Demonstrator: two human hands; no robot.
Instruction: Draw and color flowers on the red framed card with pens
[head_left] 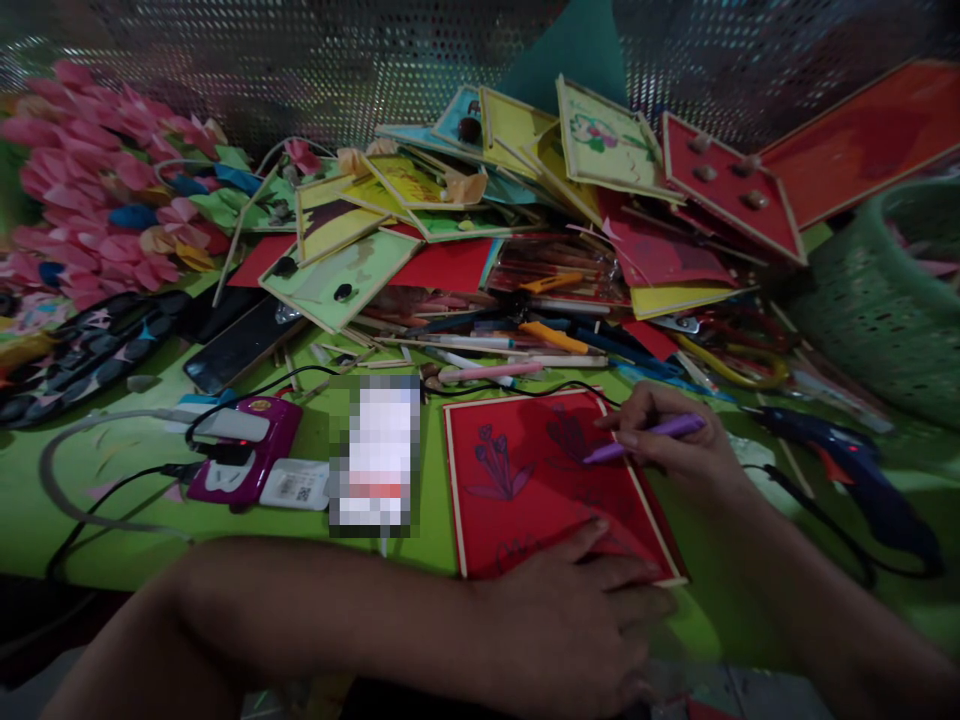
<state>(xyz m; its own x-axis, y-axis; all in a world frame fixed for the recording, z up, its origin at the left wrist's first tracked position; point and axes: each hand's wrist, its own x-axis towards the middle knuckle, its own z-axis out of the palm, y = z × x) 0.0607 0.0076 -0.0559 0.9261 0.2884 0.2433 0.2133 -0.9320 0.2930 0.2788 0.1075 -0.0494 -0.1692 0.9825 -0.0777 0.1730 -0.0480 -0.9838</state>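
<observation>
A red card [555, 500] edged with pale wooden sticks lies on the green table. Drawn on it are flowers in dark lines; the left one has purple-tinted leaves, and more outlines run lower down. My right hand [675, 440] pinches a purple marker [675, 427], its tip at the upper right flower. Spread flat over the card's lower part is my left hand [577, 600], fingers stretched out and pointing right, covering some of the drawing.
Left of the card are a phone [382, 450] with a blurred screen and a purple power strip [247, 450] with cables. A glue gun [862, 470] lies to the right, near a green basket [885, 300]. Framed cards [337, 270], pens and scissors [742, 360] pile up behind.
</observation>
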